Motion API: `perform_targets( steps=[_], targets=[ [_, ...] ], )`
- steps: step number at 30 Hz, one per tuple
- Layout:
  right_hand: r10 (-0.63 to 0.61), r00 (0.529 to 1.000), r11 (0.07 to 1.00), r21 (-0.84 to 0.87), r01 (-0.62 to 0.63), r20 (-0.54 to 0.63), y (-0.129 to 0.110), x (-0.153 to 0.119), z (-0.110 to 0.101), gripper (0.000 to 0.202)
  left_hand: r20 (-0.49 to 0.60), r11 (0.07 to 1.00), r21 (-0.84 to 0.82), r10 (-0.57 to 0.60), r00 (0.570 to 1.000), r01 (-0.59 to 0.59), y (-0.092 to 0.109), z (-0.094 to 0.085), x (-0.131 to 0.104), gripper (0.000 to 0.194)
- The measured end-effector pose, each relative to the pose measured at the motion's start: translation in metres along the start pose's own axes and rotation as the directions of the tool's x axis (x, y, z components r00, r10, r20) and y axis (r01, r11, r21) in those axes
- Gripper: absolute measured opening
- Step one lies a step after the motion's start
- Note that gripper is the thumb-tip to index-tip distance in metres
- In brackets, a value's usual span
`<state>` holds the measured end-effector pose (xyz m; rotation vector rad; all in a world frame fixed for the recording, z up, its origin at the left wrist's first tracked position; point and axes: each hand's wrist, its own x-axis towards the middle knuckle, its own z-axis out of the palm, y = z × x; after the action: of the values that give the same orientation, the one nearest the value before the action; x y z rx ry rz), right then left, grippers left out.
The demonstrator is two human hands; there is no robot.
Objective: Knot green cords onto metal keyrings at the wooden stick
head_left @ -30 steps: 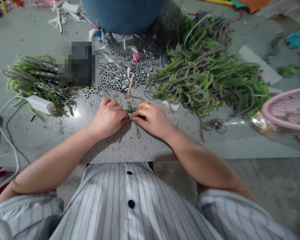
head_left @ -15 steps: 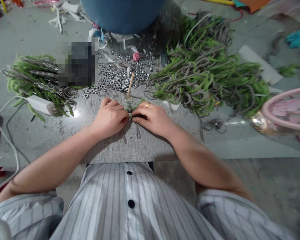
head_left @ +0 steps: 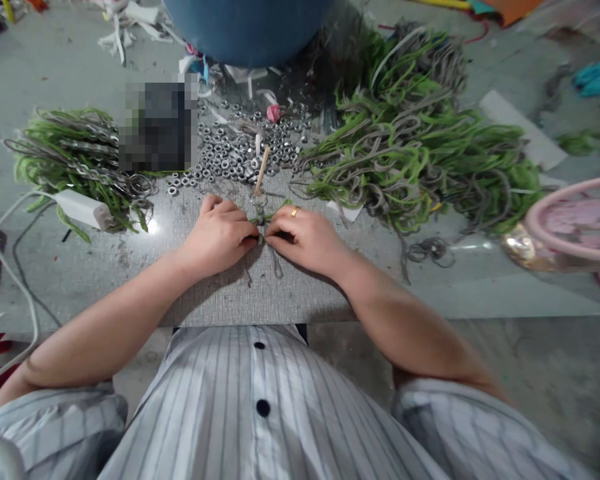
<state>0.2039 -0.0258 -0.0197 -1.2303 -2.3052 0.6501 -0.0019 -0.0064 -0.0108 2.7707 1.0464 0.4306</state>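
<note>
My left hand [head_left: 220,230] is closed in a pinch on the green and grey cord [head_left: 261,221], just in front of me on the table. From the other side my right hand [head_left: 305,233], with a gold ring on one finger, pinches the same cord close by. Small metal pieces sit on the cord between the fingertips, partly hidden. Above them lies a metal ring [head_left: 258,199], with a thin wooden stick [head_left: 263,168] at it. A looped grey cord end [head_left: 278,267] hangs toward me below my right fingers.
Loose metal nuts [head_left: 225,165] are scattered beyond my hands, below a blue tub [head_left: 247,30]. A heap of green and grey cords [head_left: 405,143] lies right. Left are a corded bundle with chains [head_left: 65,143], a white charger [head_left: 83,209] and a blurred-out dark block [head_left: 163,127].
Both hands stay in nearly the same place around the cord. The fingertips of my right hand have shifted very slightly to the right.
</note>
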Motion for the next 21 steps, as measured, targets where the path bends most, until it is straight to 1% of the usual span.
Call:
perform_targets(
  steps=[5, 9, 12, 21],
  targets=[
    [0.008, 1.0, 1.0, -0.013, -0.008, -0.003, -0.0007, 0.0002, 0.0005, 0.011, -0.017, 0.999, 0.038, 0.008, 1.0, -0.008, 0.0015, 0.0011, -0.0008, 0.015],
    [0.003, 1.0, 1.0, -0.01, -0.003, -0.009, -0.0009, -0.0005, 0.0001, 0.01, 0.001, 1.0, 0.027, 0.012, 1.0, -0.012, 0.0035, -0.0008, -0.0015, 0.014],
    [0.0, 1.0, 1.0, -0.002, 0.0, -0.007, -0.001, -0.0008, -0.0001, 0.011, 0.017, 1.0, 0.005, 0.013, 1.0, -0.013, 0.0044, -0.0022, -0.002, 0.017],
    [-0.003, 1.0, 1.0, 0.016, 0.003, -0.002, -0.0017, -0.0001, -0.0004, 0.011, 0.007, 1.0, 0.019, -0.014, 1.0, 0.014, 0.0049, 0.0007, -0.0011, 0.016]
  ],
)
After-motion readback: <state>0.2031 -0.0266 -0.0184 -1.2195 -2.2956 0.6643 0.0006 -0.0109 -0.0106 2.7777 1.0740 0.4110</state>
